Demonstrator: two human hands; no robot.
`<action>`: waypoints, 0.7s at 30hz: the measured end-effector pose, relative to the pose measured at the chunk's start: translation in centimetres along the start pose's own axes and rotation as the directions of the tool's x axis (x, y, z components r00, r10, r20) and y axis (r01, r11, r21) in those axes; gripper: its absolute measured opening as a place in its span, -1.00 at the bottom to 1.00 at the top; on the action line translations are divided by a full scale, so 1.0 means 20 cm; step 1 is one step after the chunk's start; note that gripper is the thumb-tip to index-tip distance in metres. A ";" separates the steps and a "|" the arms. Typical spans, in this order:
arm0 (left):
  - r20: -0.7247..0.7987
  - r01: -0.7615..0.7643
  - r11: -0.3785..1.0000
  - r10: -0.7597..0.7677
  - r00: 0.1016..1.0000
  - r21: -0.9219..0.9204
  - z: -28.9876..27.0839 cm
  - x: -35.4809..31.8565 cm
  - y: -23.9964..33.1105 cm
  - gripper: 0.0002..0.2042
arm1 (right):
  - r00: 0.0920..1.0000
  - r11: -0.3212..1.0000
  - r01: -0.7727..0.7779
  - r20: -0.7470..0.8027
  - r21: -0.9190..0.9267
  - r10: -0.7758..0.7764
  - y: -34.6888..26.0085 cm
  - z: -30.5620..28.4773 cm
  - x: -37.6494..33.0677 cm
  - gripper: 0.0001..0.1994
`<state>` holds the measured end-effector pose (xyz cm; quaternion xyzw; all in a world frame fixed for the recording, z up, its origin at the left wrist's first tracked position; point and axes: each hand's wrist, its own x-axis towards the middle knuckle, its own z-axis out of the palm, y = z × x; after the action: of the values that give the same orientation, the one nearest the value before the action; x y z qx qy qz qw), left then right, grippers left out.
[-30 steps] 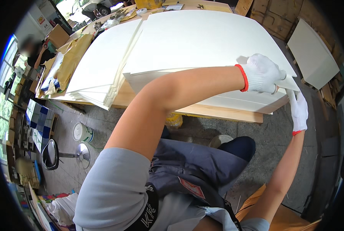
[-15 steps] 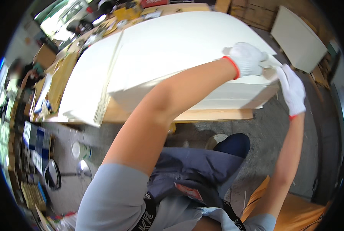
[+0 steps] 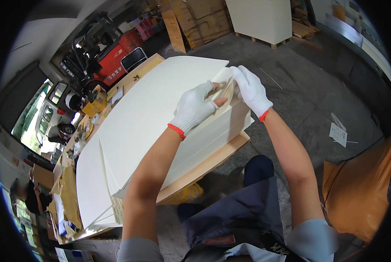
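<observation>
A tall stack of large white sheets (image 3: 160, 91) lies on a wooden table, and both my hands are at its near right corner. My left hand (image 3: 193, 107), in a white knit glove with a red cuff, rests on the top; its bare thumb and forefinger tip are spread beside the corner. My right hand (image 3: 251, 91), gloved alike, grips the raised corner of the upper sheets, fingers on the outer side and thumb hidden. Between the hands the sheet edges (image 3: 227, 91) bend upward in shade. How many sheets are raised, I cannot tell.
A second pile of white sheets (image 3: 92, 187) adjoins on the left. Table clutter includes a yellow bin (image 3: 95, 105) and brown paper (image 3: 68, 174). A red forklift (image 3: 114, 61) stands behind. An orange-covered bulk (image 3: 357, 187) is at right. Two people are beyond the table, at left.
My view has swung to the right, bringing the forklift into sight. Both hands stay at the stack's corner. The left thumb and forefinger now show spread apart.
</observation>
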<state>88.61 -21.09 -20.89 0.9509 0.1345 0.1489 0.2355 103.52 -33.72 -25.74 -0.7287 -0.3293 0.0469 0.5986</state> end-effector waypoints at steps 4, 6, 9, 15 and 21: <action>-0.027 -0.030 1.000 0.030 0.999 0.002 0.02 0.01 -0.05 -0.46 | 1.000 1.000 -0.019 -0.002 0.012 0.019 -0.01 0.01 -0.01 -0.46; -0.008 -0.017 0.999 0.017 1.000 -0.041 0.01 0.01 -0.05 -0.45 | 1.000 1.000 0.004 -0.009 0.018 -0.003 0.00 0.01 -0.01 -0.46; 0.010 -0.022 0.999 0.022 1.000 -0.030 0.01 0.02 -0.04 -0.47 | 0.999 0.999 0.041 -0.026 0.021 -0.041 0.03 0.02 -0.01 -0.45; -0.083 -0.041 0.940 0.013 0.996 -0.339 0.05 0.02 -0.08 -0.60 | 0.999 0.999 0.040 -0.010 0.037 -0.040 0.00 0.01 -0.03 -0.44; 0.032 -0.006 0.999 0.007 0.999 -0.052 0.01 0.02 -0.03 -0.61 | 0.997 0.997 0.070 -0.030 0.028 -0.070 0.02 0.02 -0.03 -0.45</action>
<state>89.02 -20.48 -21.33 0.9473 0.1238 0.1375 0.2617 103.11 -33.74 -26.38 -0.7085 -0.3452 0.0201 0.6153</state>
